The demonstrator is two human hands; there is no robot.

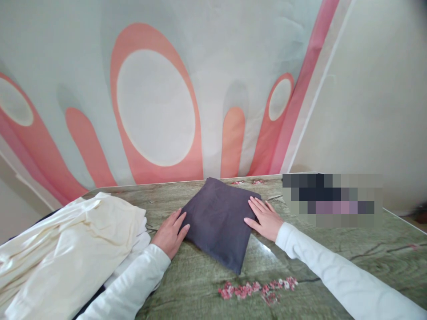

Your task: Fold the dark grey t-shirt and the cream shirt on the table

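Where two hands (169, 233) (267, 220) rest, one dark cloth (218, 222)

- Touching the left corner of a dark cloth (218, 222) with the left hand (171, 233).
- Resting the right hand (266, 218) on its right corner, fingers outstretched.
- Wearing white sleeves (131, 282).
- Having a cream pile (76, 240) beside the left arm.
- Seeing pink blossoms (247, 290) on the table (187, 298), nearer than the cloth.
- Facing a pink-and-grey wall (213, 58).
- Unable to read the pixelated patch (328, 200) at right.
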